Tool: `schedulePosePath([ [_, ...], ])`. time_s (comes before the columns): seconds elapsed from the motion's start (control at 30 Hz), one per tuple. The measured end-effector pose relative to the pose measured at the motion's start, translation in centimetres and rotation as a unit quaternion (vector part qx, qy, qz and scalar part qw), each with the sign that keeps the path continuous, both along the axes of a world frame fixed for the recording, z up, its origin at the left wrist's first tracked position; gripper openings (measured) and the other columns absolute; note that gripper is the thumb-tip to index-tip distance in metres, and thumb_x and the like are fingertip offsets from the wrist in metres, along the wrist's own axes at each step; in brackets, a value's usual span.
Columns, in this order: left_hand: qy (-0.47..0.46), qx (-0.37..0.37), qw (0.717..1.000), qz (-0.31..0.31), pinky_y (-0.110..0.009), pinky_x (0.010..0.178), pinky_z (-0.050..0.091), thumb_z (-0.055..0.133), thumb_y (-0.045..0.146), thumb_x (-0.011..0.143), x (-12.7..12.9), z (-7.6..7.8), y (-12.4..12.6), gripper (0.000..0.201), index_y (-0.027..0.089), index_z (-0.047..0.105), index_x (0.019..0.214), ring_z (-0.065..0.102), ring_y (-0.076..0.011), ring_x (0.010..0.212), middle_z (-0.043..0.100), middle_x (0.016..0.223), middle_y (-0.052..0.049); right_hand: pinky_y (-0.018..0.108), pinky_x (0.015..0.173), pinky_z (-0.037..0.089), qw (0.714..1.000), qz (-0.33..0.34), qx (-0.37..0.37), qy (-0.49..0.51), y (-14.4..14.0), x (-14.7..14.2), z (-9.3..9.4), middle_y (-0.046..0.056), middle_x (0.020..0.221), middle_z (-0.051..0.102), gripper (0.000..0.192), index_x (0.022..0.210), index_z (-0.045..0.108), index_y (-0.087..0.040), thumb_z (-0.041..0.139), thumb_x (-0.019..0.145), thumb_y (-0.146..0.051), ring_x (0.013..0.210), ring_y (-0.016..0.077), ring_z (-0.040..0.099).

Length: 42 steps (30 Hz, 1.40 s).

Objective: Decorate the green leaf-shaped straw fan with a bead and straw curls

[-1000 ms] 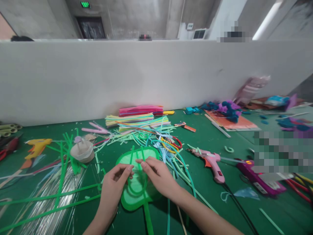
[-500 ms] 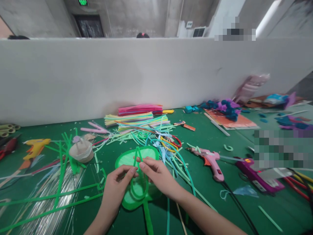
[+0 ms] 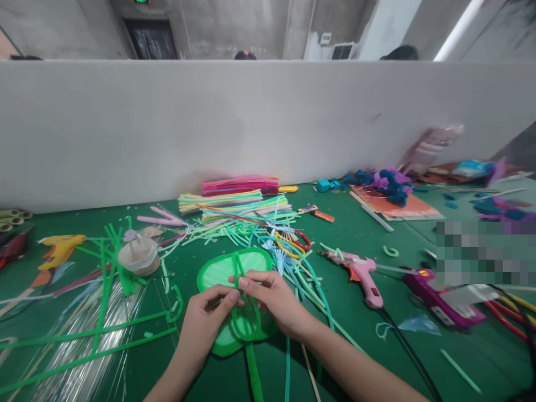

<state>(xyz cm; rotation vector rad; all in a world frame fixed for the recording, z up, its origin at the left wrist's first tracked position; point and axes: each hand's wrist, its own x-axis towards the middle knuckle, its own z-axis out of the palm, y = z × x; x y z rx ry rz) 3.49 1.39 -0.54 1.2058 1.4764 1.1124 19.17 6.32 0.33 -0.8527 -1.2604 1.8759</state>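
A bright green leaf-shaped foam piece (image 3: 218, 271) lies flat on the green table (image 3: 377, 357), its stalk pointing toward me. My left hand (image 3: 207, 321) and my right hand (image 3: 274, 298) meet over its middle. Both pinch a green pipe cleaner (image 3: 245, 326) bent into a narrow loop on top of the leaf. The two ends of the loop run up between my fingertips and cross near the leaf's far lobe. My fingers hide the spot where the strands meet.
A pink glue gun (image 3: 360, 273) lies to the right, a purple one (image 3: 435, 298) beyond it, a yellow one (image 3: 58, 248) at far left. Stacked coloured straws (image 3: 234, 204) and loose cut pieces fill the middle. A tape roll (image 3: 139, 255) and long green strips (image 3: 104, 279) lie left. A white partition (image 3: 251, 123) closes the back.
My two hands have drawn closer together over the leaf. The pipe cleaner's two ends, apart a second ago, now cross and the loop is narrower.
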Motion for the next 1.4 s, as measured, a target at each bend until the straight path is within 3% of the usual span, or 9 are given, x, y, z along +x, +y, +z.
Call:
schedulePosePath([
  [0.13,0.004,-0.005,1.0,-0.02,-0.024,0.064,0.048,0.07,0.049,0.074,-0.3,0.3,0.1,0.033,0.017,0.075,0.069,0.062,-0.0182,0.066,0.072,0.069,-0.005,0.021,0.045,0.021,1.0,0.014,0.015,-0.007,0.2,0.2,0.1,-0.004,0.063,0.051,0.037,0.073,0.071,-0.014,0.073,0.077,-0.051,0.052,0.0052,0.034],
  [0.3,-0.016,0.029,0.998,0.047,-0.021,0.055,0.045,0.074,0.047,0.072,-1.3,0.6,0.3,0.035,0.018,0.075,0.092,0.057,-0.0144,0.061,0.069,0.07,-0.002,0.021,0.044,0.021,0.998,0.037,0.042,-0.026,0.0,0.2,0.3,-0.006,0.062,0.04,0.045,0.06,0.064,-0.014,0.075,0.072,-0.055,0.051,0.0049,0.031],
  [0.5,-0.032,0.021,0.998,0.047,-0.021,0.053,0.043,0.077,0.043,0.069,-1.2,0.9,0.3,0.028,0.016,0.074,0.071,0.051,-0.0123,0.059,0.067,0.07,-0.003,0.023,0.06,0.035,0.994,0.056,0.08,-0.046,-0.6,-0.5,-0.4,-0.001,0.07,0.057,0.044,0.076,0.075,-0.014,0.073,0.073,-0.058,0.065,0.0102,0.046],
  [0.57,-0.046,0.006,0.998,0.05,-0.021,0.051,0.04,0.076,0.045,0.071,-1.0,0.9,0.3,0.029,0.015,0.076,0.073,0.048,-0.0115,0.056,0.067,0.068,-0.003,0.024,0.064,0.038,0.991,0.055,0.104,-0.064,-0.6,-0.7,-0.7,0.001,0.074,0.06,0.043,0.079,0.076,-0.015,0.071,0.076,-0.058,0.07,0.0122,0.049],
  [0.67,-0.076,-0.011,0.995,0.056,-0.02,0.049,0.038,0.075,0.046,0.072,-1.0,0.5,0.2,0.032,0.016,0.078,0.084,0.046,-0.0108,0.055,0.066,0.065,-0.002,0.023,0.058,0.034,0.986,0.051,0.123,-0.098,-0.7,-0.7,-0.8,0.0,0.07,0.056,0.046,0.078,0.076,-0.015,0.067,0.078,-0.06,0.064,0.0106,0.045],
  [0.8,-0.052,0.002,0.996,0.072,-0.021,0.05,0.041,0.074,0.046,0.073,-1.0,0.3,0.2,0.033,0.017,0.079,0.089,0.048,-0.0104,0.053,0.072,0.076,-0.004,0.023,0.045,0.022,0.985,0.074,0.089,-0.129,-1.0,-0.6,-0.3,-0.004,0.058,0.045,0.05,0.079,0.075,-0.015,0.063,0.079,-0.063,0.049,0.0074,0.033],
  [1.17,0.003,0.009,0.994,0.106,-0.022,0.052,0.045,0.073,0.048,0.073,-1.1,0.5,0.3,0.034,0.017,0.079,0.086,0.053,-0.0127,0.052,0.067,0.062,-0.001,0.023,0.048,0.032,0.98,0.026,0.129,-0.149,-1.6,-0.9,-0.1,-0.002,0.058,0.049,0.042,0.083,0.076,-0.018,0.06,0.085,-0.057,0.051,0.0099,0.041],
  [1.4,-0.092,0.001,0.985,0.147,-0.019,0.052,0.045,0.077,0.045,0.071,-1.4,-0.2,0.6,0.032,0.015,0.076,0.084,0.054,-0.0107,0.055,0.064,0.062,0.001,0.023,0.05,0.033,0.982,0.01,0.13,-0.14,-1.8,-1.0,0.0,-0.004,0.056,0.046,0.038,0.071,0.07,-0.017,0.058,0.089,-0.048,0.052,0.01,0.042],
])
